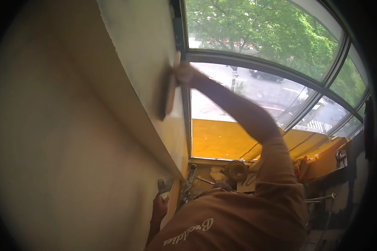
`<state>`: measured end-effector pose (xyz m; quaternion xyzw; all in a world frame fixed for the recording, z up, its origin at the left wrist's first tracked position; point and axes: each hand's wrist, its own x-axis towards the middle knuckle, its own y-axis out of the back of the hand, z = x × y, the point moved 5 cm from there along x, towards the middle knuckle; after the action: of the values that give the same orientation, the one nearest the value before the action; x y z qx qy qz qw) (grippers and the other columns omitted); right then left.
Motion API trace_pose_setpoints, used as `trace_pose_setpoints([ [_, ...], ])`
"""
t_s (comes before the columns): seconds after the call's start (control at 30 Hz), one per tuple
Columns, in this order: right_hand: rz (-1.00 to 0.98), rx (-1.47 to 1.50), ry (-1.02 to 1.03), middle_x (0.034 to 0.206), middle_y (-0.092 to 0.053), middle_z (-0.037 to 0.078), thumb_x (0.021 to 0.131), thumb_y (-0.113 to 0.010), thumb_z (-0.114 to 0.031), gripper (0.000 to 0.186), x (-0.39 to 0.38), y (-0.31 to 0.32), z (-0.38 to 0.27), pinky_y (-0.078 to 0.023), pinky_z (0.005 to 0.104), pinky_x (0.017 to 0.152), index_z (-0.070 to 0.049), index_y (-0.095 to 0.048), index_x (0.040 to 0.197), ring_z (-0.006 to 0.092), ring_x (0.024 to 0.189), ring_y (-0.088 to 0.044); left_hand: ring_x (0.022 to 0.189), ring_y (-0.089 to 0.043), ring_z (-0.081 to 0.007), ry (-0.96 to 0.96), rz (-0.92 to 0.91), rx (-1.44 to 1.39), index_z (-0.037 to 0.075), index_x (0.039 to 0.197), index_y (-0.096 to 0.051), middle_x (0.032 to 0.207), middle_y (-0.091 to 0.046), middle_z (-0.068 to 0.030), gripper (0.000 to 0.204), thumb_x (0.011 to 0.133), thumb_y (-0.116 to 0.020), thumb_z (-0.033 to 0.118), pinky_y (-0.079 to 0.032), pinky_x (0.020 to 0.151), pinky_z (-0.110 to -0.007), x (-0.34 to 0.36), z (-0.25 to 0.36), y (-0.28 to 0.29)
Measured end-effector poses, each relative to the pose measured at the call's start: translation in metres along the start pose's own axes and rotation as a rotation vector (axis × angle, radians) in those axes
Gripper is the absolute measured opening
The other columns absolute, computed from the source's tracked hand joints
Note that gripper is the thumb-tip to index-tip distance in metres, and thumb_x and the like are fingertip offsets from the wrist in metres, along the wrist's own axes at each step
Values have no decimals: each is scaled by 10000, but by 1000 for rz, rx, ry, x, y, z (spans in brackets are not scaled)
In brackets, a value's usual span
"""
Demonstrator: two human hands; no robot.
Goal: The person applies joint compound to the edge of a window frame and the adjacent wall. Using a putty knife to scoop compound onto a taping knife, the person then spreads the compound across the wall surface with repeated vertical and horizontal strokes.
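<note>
My right hand (pixel 184 74) is raised against the pale wall, closed around the back of a long, narrow, flat float (pixel 170 94). Motion blurs the hand and tool. The float stands nearly upright along the wall, close to the window frame. Low beside the wall's lower corner, my left hand (pixel 160 205) is closed around a small tool with a wide greyish blade, which looks like a putty knife (pixel 165 185). Its handle is mostly hidden by my fingers. The pale wall (pixel 138 54) has a smooth, patchy coat.
A protruding wall edge (pixel 132 108) runs diagonally at the left. Large windows (pixel 255 33) in dark frames face trees and a street, with a yellow panel (pixel 222 138) below. A coiled roll (pixel 236 170), a pipe (pixel 189 179) and other clutter lie beyond my body.
</note>
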<state>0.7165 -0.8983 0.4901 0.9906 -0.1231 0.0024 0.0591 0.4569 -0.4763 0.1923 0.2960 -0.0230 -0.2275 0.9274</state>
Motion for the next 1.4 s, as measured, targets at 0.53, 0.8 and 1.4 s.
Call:
trace_pose_setpoints([
  [0.53, -34, 377, 191, 1117, -623, 46, 1046, -504, -255, 391, -163, 55, 63, -517, 296, 727, -44, -471, 1373, 119, 924, -604, 566, -535, -105, 204, 76, -213, 46, 756, -547, 645, -581, -34, 313, 878, -783, 211, -439, 532, -313, 11, 37, -7],
  [0.8, 148, 576, -254, 1063, -627, 67, 972, -527, -136, 334, -114, -36, 488, -505, 327, 799, -25, -540, 1287, 179, 948, -597, 633, -561, -103, 368, 79, -186, 33, 900, -614, 724, -621, -27, 187, 901, -751, 161, -454, 593, -299, -51, 34, -11],
  [1.4, -58, 438, -186, 971, -679, 155, 963, -560, -182, 333, -95, -83, 229, -573, 388, 671, 65, -587, 1184, 270, 815, -690, 650, -583, -118, 375, 98, -319, 17, 912, -587, 750, -635, -55, 235, 895, -756, 179, -476, 606, -319, -59, -20, 5],
])
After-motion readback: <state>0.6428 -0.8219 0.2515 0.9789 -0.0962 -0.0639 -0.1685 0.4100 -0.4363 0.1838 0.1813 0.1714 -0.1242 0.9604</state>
